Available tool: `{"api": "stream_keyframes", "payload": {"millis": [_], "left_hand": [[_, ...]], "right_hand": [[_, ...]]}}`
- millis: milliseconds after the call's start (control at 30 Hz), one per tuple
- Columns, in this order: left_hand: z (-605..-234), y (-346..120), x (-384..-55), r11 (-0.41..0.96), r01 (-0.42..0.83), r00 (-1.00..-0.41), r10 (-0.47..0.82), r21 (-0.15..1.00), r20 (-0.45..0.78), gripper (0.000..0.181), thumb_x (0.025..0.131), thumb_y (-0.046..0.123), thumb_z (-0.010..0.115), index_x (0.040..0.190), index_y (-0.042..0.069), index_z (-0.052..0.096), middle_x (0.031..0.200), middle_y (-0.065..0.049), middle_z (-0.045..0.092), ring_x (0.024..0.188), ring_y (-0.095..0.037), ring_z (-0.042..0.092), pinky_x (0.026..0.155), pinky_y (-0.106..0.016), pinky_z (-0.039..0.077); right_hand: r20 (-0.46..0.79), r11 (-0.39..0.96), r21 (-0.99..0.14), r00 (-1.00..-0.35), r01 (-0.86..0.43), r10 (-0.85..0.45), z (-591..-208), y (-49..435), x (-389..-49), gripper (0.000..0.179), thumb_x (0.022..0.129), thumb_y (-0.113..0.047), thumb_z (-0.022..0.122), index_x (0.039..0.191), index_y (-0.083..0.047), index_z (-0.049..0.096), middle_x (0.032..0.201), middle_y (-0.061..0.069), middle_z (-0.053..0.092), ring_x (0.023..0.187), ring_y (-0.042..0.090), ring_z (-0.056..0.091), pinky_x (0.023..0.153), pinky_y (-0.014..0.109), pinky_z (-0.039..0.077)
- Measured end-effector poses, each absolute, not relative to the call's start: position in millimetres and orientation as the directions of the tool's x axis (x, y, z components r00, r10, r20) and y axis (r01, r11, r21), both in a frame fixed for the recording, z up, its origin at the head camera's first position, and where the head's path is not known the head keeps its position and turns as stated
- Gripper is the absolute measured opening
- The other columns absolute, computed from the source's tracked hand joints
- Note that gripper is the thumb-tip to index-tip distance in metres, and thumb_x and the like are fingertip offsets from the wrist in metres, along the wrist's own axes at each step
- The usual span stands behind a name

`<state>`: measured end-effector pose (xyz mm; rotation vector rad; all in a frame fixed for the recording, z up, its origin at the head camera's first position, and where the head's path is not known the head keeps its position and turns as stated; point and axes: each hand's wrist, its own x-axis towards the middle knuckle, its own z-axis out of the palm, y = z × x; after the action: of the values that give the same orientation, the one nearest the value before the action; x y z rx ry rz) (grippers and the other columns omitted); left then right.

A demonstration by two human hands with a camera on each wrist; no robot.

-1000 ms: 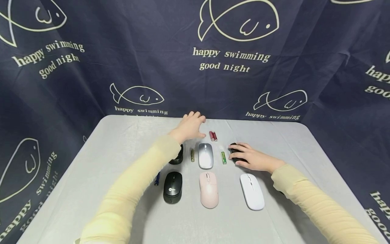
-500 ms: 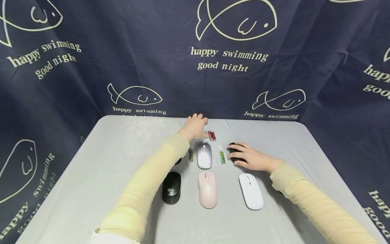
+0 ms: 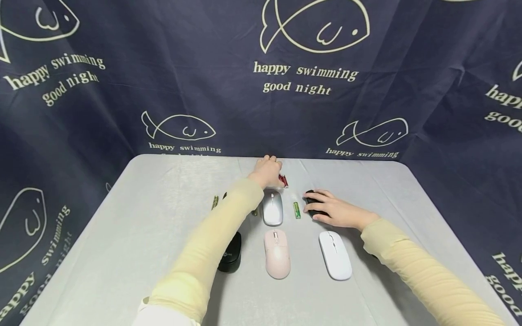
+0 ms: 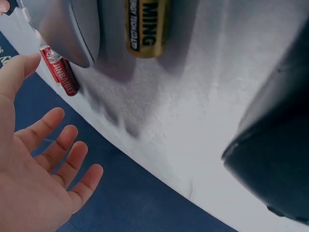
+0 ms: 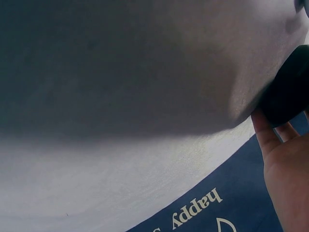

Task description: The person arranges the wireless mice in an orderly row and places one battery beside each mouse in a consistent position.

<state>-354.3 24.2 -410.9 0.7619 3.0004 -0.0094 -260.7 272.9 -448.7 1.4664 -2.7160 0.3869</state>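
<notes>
My left hand reaches to the far middle of the table, its thumb right at a pair of red batteries. In the left wrist view its fingers are spread, with the palm bare and the red batteries just past the thumb tip. Just nearer lies a grey mouse, a green battery to its right. A gold battery lies beside the grey mouse. My right hand holds a black mouse on the table, fingers across it; the right wrist view shows fingertips against the mouse's side.
A pink mouse and a white mouse lie nearer. Another black mouse is partly covered by the left sleeve. Further left lies a gold battery. A dark blue fish-print curtain hangs behind the table.
My left hand has moved right and slightly nearer, up to the red batteries. Its sleeve now covers more of the left-hand mice. The right hand stays on its black mouse.
</notes>
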Motion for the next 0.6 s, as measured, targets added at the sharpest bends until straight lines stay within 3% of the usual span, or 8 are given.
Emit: {"api": "stream_keyframes", "payload": {"millis": [367,600], "left_hand": [[-417,29,-354,0.892,0.451,-0.889,0.449,-0.004,-0.088,0.067,0.075,0.049,0.069,0.130,0.013,0.055,0.132,-0.008,0.050,0.118,-0.025,0.043,0.101,-0.042,0.035],[-422,30,-355,0.898,0.441,-0.894,0.439,-0.005,-0.089,0.059,0.075,0.046,0.069,0.123,0.013,0.059,0.122,-0.006,0.054,0.109,-0.023,0.045,0.098,-0.040,0.037]], "right_hand": [[0.155,0.520,-0.189,-0.548,-0.833,-0.822,-451,274,-262,0.028,0.089,-0.020,0.063,0.118,-0.017,0.063,0.140,0.016,0.046,0.128,0.046,0.036,0.104,0.056,0.030],[0.166,0.512,-0.189,-0.541,-0.838,-0.824,-452,275,-263,0.028,0.089,-0.020,0.064,0.117,-0.016,0.063,0.139,0.017,0.046,0.128,0.045,0.036,0.104,0.056,0.029]]}}
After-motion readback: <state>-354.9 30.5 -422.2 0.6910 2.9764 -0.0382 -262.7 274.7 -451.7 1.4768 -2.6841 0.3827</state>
